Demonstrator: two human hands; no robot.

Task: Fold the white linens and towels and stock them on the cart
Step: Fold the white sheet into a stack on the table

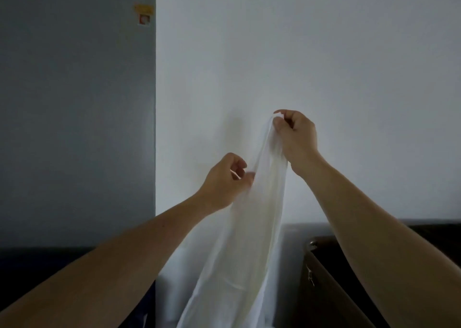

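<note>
against a white wall (pixel 324 65), the right hand (pixel 296 138) pinched a hanging white linen (pixel 252 228) high, left hand (pixel 224 180) gripping its edge lower, apparently seeking corners before folding.

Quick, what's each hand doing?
Left hand: pinches the white sheet lower down.
Right hand: pinches the sheet's top.
</note>
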